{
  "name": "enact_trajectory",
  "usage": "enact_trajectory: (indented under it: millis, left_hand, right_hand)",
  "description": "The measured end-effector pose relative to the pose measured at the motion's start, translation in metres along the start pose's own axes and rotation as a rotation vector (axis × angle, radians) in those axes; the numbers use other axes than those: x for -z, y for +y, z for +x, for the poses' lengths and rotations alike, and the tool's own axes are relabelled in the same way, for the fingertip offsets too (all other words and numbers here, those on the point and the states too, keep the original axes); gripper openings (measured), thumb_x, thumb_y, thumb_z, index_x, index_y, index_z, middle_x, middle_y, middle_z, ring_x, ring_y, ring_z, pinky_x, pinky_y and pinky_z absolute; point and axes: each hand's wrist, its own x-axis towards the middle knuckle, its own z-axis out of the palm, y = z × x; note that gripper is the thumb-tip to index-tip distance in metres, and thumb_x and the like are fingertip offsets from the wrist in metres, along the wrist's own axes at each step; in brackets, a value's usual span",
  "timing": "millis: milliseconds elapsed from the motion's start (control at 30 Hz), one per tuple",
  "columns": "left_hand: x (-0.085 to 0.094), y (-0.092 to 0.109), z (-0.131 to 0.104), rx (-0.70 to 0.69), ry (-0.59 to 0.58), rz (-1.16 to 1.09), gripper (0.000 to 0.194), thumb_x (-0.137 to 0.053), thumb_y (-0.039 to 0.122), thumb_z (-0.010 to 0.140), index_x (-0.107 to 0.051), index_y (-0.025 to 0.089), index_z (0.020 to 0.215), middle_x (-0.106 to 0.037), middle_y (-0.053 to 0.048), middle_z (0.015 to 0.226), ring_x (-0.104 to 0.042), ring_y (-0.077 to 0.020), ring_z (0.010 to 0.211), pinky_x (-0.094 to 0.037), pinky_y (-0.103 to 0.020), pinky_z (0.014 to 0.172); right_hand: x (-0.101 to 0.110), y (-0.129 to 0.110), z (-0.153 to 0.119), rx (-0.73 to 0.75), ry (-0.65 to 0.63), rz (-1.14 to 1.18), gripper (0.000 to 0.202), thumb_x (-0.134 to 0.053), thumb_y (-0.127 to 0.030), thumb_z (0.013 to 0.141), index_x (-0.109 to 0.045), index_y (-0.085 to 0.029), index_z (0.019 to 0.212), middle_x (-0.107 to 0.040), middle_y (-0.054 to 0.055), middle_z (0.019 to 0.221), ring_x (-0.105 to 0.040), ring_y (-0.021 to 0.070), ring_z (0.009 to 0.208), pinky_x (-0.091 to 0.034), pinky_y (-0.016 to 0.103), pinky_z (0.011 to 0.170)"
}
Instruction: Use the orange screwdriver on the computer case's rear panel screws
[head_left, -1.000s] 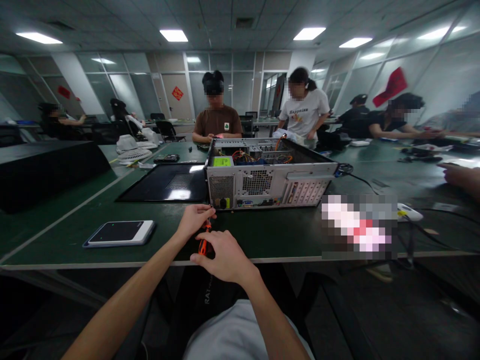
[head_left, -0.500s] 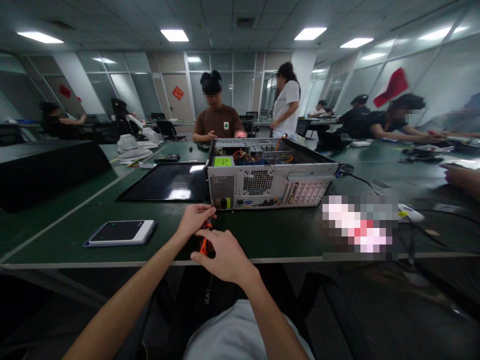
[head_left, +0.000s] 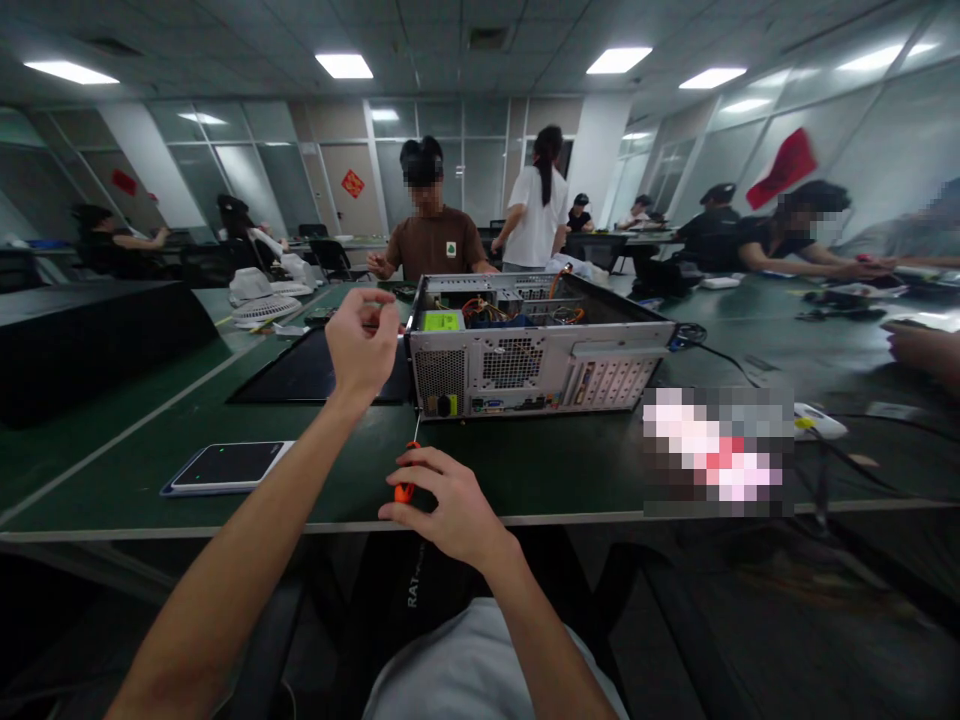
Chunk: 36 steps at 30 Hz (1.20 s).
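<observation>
The orange-handled screwdriver (head_left: 407, 478) lies low over the near edge of the green table (head_left: 562, 470), its thin shaft angled up toward the rear lower-left corner of the open computer case (head_left: 536, 345); whether the tip meets the case I cannot tell. My right hand (head_left: 442, 505) grasps its handle, thumb and forefinger curled round the orange grip. My left hand (head_left: 362, 343) is raised above the table, just left of the case's rear panel, fingers pinched together near the thumb; anything held between them is too small for me to make out. Behind that hand a black side panel (head_left: 307, 370) lies flat on the table, beside the case. A dark tablet-like device (head_left: 225, 467) with a pale border rests on the table to the left, well apart from the screwdriver. Across the table a person in a brown shirt (head_left: 436, 240) sits facing me, hands near the table top.
</observation>
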Motion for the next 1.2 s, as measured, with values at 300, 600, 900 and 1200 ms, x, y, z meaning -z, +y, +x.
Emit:
enact_trajectory:
  millis: [300, 600, 900, 1200]
  left_hand:
    - [-0.072, 0.015, 0.074, -0.155, -0.632, 0.608, 0.052, -0.063, 0.052, 0.087, -0.067, 0.015, 0.125, -0.066, -0.016, 0.133, -0.060, -0.0292, 0.125, -0.044, -0.037, 0.108]
    - [-0.092, 0.002, 0.089, -0.104, -1.103, 0.879, 0.087, -0.051, 0.077, 0.083, -0.051, 0.023, 0.151, -0.053, -0.009, 0.155, -0.051, -0.0325, 0.140, -0.041, -0.037, 0.113]
    - [-0.081, -0.003, 0.084, -0.110, -1.050, 0.818, 0.089, -0.047, 0.079, 0.084, -0.051, 0.020, 0.151, -0.054, -0.011, 0.154, -0.052, -0.0318, 0.139, -0.040, -0.038, 0.114]
    - [-0.083, -0.002, 0.082, -0.073, -1.020, 0.826, 0.084, -0.051, 0.074, 0.084, -0.054, 0.021, 0.149, -0.057, -0.011, 0.151, -0.055, -0.0334, 0.134, -0.043, -0.040, 0.109]
  right_hand:
    - [0.001, 0.004, 0.001, 0.061, 0.004, -0.034, 0.030, -0.080, -0.031, 0.083, -0.069, -0.021, 0.109, -0.069, 0.009, 0.121, -0.067, 0.0234, 0.116, -0.054, 0.036, 0.103]
    - [0.001, 0.003, -0.002, 0.046, 0.000, -0.020, 0.032, -0.077, -0.029, 0.085, -0.070, -0.022, 0.115, -0.061, 0.010, 0.132, -0.065, 0.0223, 0.120, -0.054, 0.036, 0.104]
    - [0.000, 0.003, 0.001, 0.043, -0.003, -0.080, 0.033, -0.076, -0.034, 0.087, -0.067, -0.025, 0.118, -0.062, 0.009, 0.126, -0.064, 0.0227, 0.115, -0.055, 0.038, 0.100]
    - [-0.003, 0.005, 0.000, -0.074, -0.024, -0.140, 0.037, -0.082, -0.040, 0.081, -0.062, -0.023, 0.107, -0.058, 0.008, 0.120, -0.063, 0.0246, 0.112, -0.056, 0.038, 0.093]
